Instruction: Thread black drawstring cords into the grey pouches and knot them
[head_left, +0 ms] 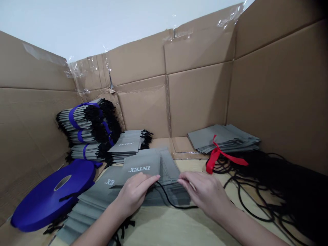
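gray pouch [140,160]: overlapping stacked pouches [170,165], lettering upside-down, long axis unclear | black cord [167,201]: bowed left-to-right — between hands | left hand [135,189]: pinching pouch edge | right hand [206,189]: fingers curled — cannot tell on what

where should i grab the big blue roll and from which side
The blue roll is probably best held by its outer rim, coming from the near left: it lies broad face up and shows its thick edge there, while grey pouches crowd its right. The hole in its middle might offer a second hold.
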The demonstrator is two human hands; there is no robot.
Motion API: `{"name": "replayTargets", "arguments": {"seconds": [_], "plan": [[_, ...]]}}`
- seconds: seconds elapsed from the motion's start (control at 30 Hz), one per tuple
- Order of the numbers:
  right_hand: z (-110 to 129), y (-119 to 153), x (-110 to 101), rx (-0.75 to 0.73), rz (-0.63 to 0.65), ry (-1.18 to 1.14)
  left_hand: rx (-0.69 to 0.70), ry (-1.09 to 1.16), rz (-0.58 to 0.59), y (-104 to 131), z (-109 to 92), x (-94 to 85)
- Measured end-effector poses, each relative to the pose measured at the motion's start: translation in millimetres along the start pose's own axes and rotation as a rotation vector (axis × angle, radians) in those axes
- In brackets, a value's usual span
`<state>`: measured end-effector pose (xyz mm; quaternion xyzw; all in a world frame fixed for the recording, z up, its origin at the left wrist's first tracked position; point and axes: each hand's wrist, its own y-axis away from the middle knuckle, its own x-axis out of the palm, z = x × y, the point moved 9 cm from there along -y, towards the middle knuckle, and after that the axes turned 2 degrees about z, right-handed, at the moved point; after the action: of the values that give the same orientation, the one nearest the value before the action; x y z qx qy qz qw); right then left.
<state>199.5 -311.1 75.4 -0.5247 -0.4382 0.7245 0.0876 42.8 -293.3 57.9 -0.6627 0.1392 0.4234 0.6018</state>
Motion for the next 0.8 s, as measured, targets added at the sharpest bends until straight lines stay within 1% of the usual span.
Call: {"name": "replayTargets", "arguments": {"seconds": [0.07, 0.13, 0.23, 0.3, 0.4, 0.47, 0.5, 0.57, 0.63, 0.67, 0.7, 0.73, 0.8], "plan": [[6.2, 3.2, 9.7, 0.018, 0.049, -0.022, 0.006, -0.007, -0.002, -1.5, -6.6, 1.9], [18.2, 6.8, 19.1, 0.015, 0.084, -0.038, 0.037, -0.019, 0.0, -3.1, -17.4, 4.5], [36.2, 10.2, 25.6, -0.027, 0.089, -0.018, 0.062, -0.022, -0.021, -4.7, -29.8, 5.3], [38.0, 10.6, 26.8, -0.017, 0.103, -0.055, 0.05, -0.004, -0.058, -5.7, -31.0, 1.3], [27.2, 8.9, 25.0, 0.036, 0.127, -0.176, 0.038, 0.015, -0.077, -8.2, -22.7, -11.7], [11.6, 7.2, 21.8, 0.111, 0.115, -0.241, 0.002, -0.04, -0.064, -9.5, -6.6, -25.6], [1.3, 6.8, 19.7, 0.164, 0.096, -0.259, -0.042, -0.095, -0.07, -9.3, 5.6, -34.9], [-21.5, 7.4, 15.2, 0.28, 0.041, -0.28, -0.216, -0.154, -0.1, -5.5, 39.5, -53.0], [-41.6, 9.3, 12.5, 0.373, -0.014, -0.308, -0.421, -0.085, -0.194, 4.0, 73.4, -66.8], [-49.2, 10.0, 12.4, 0.401, -0.031, -0.322, -0.525, 0.015, -0.251, 10.5, 88.3, -68.7], [-54.6, 10.3, 12.7, 0.415, -0.041, -0.336, -0.623, 0.138, -0.305, 17.3, 100.5, -66.3], [-58.5, 10.1, 13.4, 0.419, -0.047, -0.349, -0.704, 0.269, -0.334, 22.6, 109.2, -59.4], [-62.3, 8.9, 14.2, 0.409, -0.051, -0.373, -0.817, 0.481, -0.379, 29.4, 117.3, -43.8]]}}
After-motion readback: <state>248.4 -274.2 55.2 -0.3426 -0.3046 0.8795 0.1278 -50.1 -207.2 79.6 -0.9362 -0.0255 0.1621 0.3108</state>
